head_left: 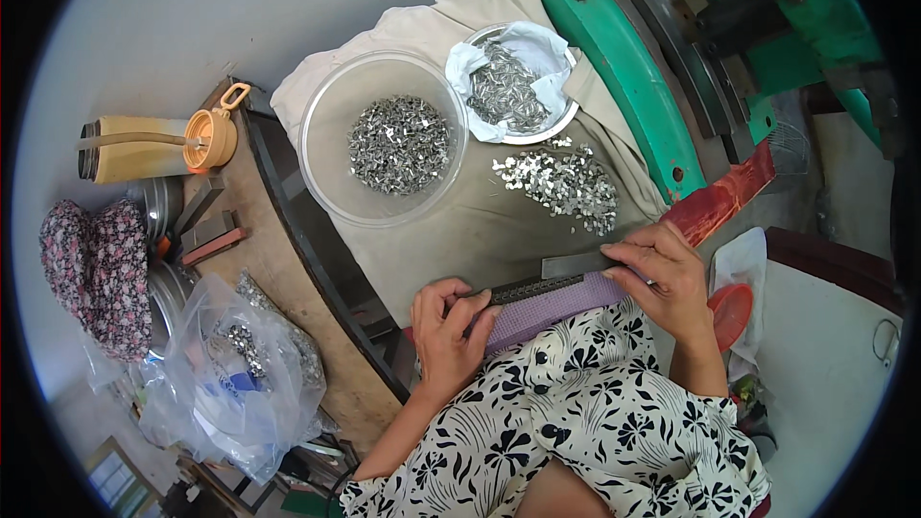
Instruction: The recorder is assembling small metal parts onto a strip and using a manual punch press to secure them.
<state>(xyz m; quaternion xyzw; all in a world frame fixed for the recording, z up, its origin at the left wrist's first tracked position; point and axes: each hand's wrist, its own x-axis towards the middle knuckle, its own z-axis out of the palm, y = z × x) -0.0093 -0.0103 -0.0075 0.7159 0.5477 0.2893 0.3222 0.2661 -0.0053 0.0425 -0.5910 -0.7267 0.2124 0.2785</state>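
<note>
My left hand point(451, 331) is closed on the left end of a long dark bar point(537, 290), which has a row of small notches or teeth along it. Between the thumb and fingers of my right hand point(662, 278) is the right end of a flat grey metal strip point(568, 265), lying along the bar's far side. Under the bar, a purple woven pad point(556, 312) rests against my lap. Just beyond, a loose heap of small shiny metal pieces point(561, 187) lies on the beige cloth point(384, 264).
A clear plastic tub point(321, 168) holds many small metal parts. Beside it, a lined metal bowl point(566, 110) contains thin silvery pieces. The green machine point(624, 67) stands at far right. At left are a yellow bottle point(139, 149), metal blocks point(206, 230) and plastic bags point(240, 412).
</note>
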